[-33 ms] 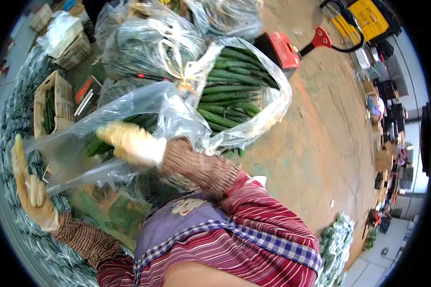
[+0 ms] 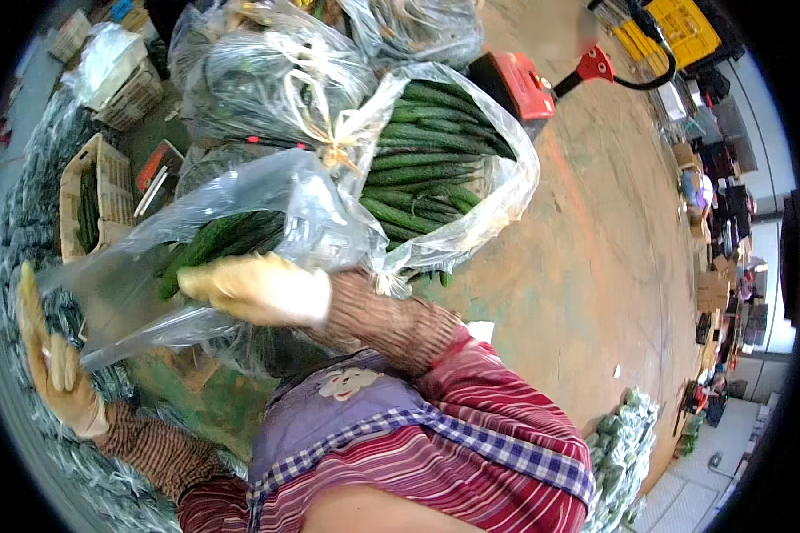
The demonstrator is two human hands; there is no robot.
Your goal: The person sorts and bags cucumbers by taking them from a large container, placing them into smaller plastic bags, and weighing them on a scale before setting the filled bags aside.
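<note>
My left hand (image 2: pixel 60 386), in a pale yellowish work glove, holds the mouth of a clear plastic bag (image 2: pixel 129 262) stretched wide, one finger pointing up along the edge. Inside that bag lie several dark green cucumbers (image 2: pixel 227 240). My right hand (image 2: pixel 258 289), gloved too and blurred, is over the near side of the bag beside the cucumbers. Its fingers stretch out to the left; nothing shows in its grasp. Right of it stands another clear bag (image 2: pixel 520 191), its top spread, full of cucumbers (image 2: pixel 431 151).
Tied plastic bags (image 2: pixel 276 84) stand behind. At left are a beige crate (image 2: pixel 111 191) with cucumbers and many wrapped bundles (image 2: pixel 31 204). A red pallet jack (image 2: pixel 516 84) with a black handle stands at far right. Brown floor (image 2: pixel 578 266) stretches to shelves and boxes (image 2: pixel 711 293).
My right hand has moved nearer to my body, and more of the cucumbers in the held bag shows. My left hand keeps its hold on the bag's mouth.
</note>
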